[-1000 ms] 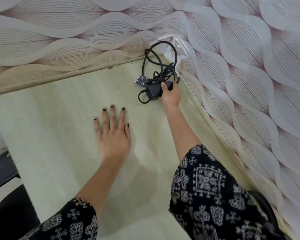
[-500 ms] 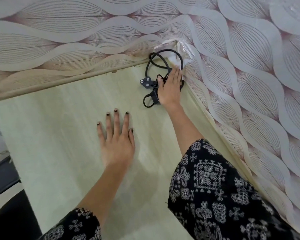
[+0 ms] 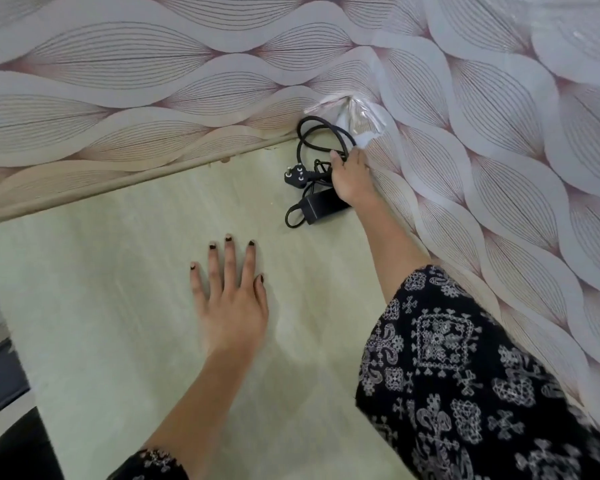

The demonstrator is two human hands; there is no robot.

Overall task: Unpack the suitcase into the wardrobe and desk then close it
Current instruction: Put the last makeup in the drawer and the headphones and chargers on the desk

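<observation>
Charger (image 3: pixel 321 204) lay on the bench (image 3: pixel 101 306) under the right hand (image 3: pixel 352 176), whose fingers clasped its limp cord (image 3: pixel 312 133); left hand (image 3: pixel 231 303) rested flat, nearer. Rigid brick seemed the surest grip.

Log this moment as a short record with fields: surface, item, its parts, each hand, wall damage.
surface: pale green wood-grain desk top, set into a wall corner
item: black power adapter with coiled cable, lying in the far corner
plug: black three-pin plug, resting on the desk, left of the coil
right hand: on the cable bundle, fingers hidden, grip unclear
left hand: flat on the desk, fingers spread, holding nothing
wall damage: torn leaf-pattern wallpaper at the corner above the cable
</observation>
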